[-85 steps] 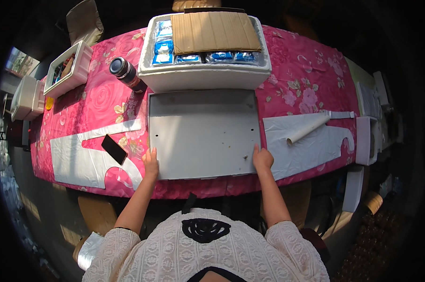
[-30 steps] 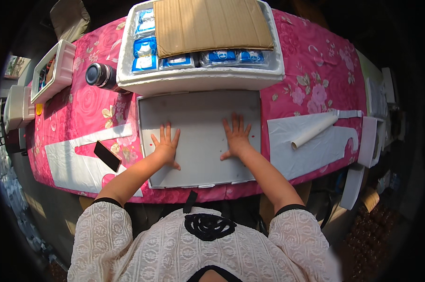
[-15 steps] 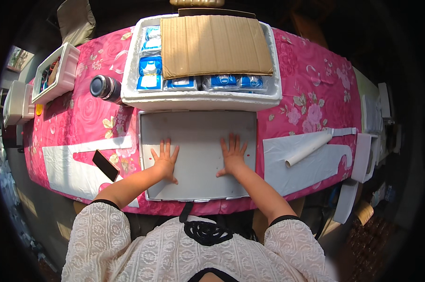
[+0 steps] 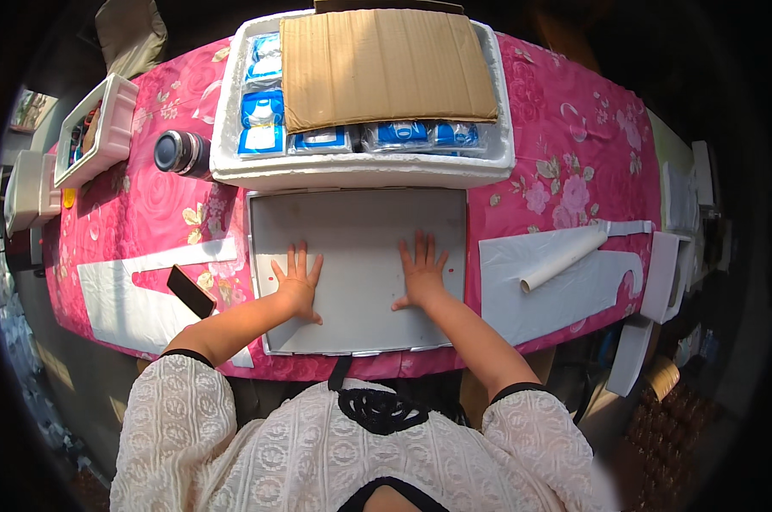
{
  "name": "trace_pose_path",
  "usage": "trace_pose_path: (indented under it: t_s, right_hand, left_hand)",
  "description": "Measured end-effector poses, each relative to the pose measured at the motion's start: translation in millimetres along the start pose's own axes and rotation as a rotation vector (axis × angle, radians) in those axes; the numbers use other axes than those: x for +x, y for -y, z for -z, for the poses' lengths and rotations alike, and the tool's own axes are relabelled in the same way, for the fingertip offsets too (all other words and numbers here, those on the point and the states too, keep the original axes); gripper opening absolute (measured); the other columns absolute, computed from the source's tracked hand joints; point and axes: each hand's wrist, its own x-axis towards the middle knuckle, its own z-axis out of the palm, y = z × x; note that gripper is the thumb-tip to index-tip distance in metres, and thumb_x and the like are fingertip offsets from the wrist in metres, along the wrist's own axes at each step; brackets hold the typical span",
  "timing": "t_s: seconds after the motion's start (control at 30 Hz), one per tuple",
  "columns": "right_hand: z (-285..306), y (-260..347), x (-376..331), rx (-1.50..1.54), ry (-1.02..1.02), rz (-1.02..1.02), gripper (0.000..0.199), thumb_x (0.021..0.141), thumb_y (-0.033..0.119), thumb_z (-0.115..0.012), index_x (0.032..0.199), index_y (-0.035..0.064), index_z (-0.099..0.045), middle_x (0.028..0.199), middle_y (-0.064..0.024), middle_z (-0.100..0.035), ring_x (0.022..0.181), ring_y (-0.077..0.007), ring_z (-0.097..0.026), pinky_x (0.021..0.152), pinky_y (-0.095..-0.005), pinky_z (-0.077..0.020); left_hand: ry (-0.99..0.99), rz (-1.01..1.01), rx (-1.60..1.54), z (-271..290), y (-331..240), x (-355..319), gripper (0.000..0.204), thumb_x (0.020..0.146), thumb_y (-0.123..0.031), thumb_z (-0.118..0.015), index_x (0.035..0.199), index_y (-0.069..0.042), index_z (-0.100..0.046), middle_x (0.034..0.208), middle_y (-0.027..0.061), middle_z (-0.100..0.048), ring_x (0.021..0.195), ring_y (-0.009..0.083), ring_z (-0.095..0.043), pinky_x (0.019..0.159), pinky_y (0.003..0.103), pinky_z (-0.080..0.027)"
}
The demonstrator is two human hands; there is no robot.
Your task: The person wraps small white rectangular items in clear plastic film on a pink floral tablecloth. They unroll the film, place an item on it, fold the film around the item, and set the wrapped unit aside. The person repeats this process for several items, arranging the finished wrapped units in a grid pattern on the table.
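The worktop (image 4: 573, 145) wears a pink flowered cloth. At its far side sits a white foam box (image 4: 360, 171) of blue packets under a cardboard sheet (image 4: 386, 64). Just in front lies the white foam lid (image 4: 356, 230), probably touching the box. The left hand (image 4: 296, 286) and right hand (image 4: 420, 273) lie flat on it, fingers spread, each grip open and holding nothing.

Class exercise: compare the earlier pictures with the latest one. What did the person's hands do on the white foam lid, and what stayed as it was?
The left hand and right hand let go of the near edge of the white foam lid and moved forward onto it; both now lie flat, fingers spread. The foam box, its cardboard sheet, the black phone and paper roll stayed put.
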Motion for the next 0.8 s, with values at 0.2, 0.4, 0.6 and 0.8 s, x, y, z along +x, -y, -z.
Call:
trace_pose_path:
  t_s: [0.2, 0.4, 0.6, 0.8]
  right_hand:
    - [-1.5, -1.3, -1.9, -0.006, -0.019, 0.009, 0.137, 0.033, 0.06, -0.076, 0.138, 0.0128, -0.002, 0.14, -0.0237, 0.01, 0.129, -0.0427, 0.008, 0.094, -0.0655, -0.0093]
    - [12.2, -0.1, -2.1, -0.057, -0.033, 0.002, 0.134, 0.037, 0.06, -0.075, 0.138, 0.0111, -0.002, 0.14, -0.0229, 0.006, 0.129, -0.0404, 0.007, 0.099, -0.0583, -0.0099]
    - [-13.8, -4.0, -46.7, 0.195, -0.407, -0.004, 0.11, 0.055, 0.048, -0.073, 0.137, 0.0087, -0.011, 0.141, -0.0215, -0.002, 0.13, -0.0377, 0.001, 0.103, -0.0502, -0.0108]
    - [-91.4, -39.9, -161.0, 0.499, -0.664, -0.228, 0.08, 0.072, 0.035, -0.065, 0.13, -0.0005, -0.025, 0.135, -0.0248, -0.018, 0.126, -0.0397, -0.015, 0.102, -0.0464, -0.0181]
  left_hand:
    - [0.02, 0.005, 0.023, 0.6, -3.2, -2.3, 0.133, 0.042, -0.057, -0.076, 0.137, -0.005, 0.003, 0.136, 0.0304, 0.014, 0.125, 0.049, 0.012, 0.088, 0.071, -0.008]
    - [-0.067, 0.026, 0.036, -11.0, -3.8, 2.5, 0.141, 0.036, -0.056, -0.079, 0.136, -0.004, 0.007, 0.135, 0.0314, 0.013, 0.125, 0.0489, 0.011, 0.089, 0.07, -0.009]
    - [-0.296, -0.027, 0.158, -25.0, -14.7, -12.7, 0.123, 0.044, -0.048, -0.079, 0.136, -0.003, -0.009, 0.139, 0.0258, 0.005, 0.129, 0.042, 0.003, 0.094, 0.065, -0.014]
    - [-0.587, -0.042, -0.091, -77.4, -0.7, -64.7, 0.094, 0.057, -0.034, -0.075, 0.131, -0.003, -0.025, 0.139, 0.0239, -0.005, 0.129, 0.0394, -0.006, 0.101, 0.052, -0.018]
